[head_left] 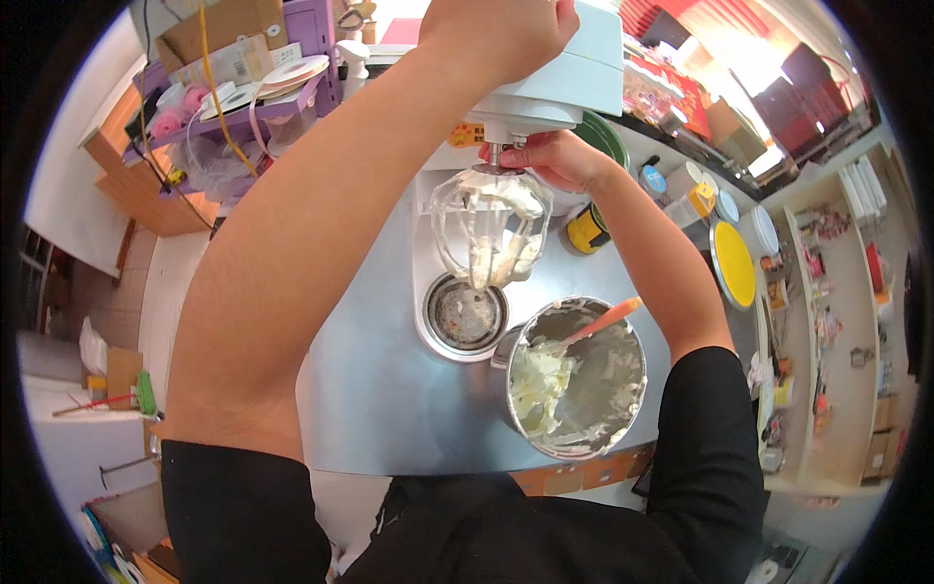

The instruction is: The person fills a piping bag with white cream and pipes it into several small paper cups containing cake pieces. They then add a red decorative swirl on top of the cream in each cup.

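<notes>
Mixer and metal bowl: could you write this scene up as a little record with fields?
Left hand: at the mixer head, partly out of frame
Right hand: fingers around the top of the whisk
Whisk: hanging below the mixer head, smeared with pale cream
Bowl: metal, on the table, beside the mixer base
In bowl: pale cream, orange-handled tool
</notes>
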Available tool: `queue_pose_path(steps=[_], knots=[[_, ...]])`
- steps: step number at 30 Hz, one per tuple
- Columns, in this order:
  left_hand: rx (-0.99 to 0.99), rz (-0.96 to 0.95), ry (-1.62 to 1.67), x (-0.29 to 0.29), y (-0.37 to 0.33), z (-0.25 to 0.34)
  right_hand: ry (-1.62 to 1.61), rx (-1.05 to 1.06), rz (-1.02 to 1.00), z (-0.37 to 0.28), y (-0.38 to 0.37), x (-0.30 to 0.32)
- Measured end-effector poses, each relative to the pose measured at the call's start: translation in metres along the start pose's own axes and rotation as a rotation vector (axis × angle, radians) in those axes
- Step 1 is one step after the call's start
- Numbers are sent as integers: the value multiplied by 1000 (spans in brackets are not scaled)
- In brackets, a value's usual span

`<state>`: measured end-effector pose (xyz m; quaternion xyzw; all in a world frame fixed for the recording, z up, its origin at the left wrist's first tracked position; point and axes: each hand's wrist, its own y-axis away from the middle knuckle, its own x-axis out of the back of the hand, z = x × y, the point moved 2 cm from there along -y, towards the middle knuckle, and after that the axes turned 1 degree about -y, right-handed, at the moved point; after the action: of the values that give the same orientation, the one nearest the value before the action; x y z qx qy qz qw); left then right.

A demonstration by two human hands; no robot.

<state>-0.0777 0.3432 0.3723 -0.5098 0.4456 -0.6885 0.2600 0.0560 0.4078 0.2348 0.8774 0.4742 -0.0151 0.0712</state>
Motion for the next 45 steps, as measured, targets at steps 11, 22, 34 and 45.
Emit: queue_pose_path(steps=[11,22,34,45], knots=[[-17,37,-20,0,3,0,150,111,222,-13,6,-33],[16,18,-32,0,2,-4,652,159,483,3,0,-31],[36,-115,-110,-6,3,-6,612,-198,714,-1,8,-54],[17,-162,-116,-7,3,-2,679,-253,829,-6,10,-62]])
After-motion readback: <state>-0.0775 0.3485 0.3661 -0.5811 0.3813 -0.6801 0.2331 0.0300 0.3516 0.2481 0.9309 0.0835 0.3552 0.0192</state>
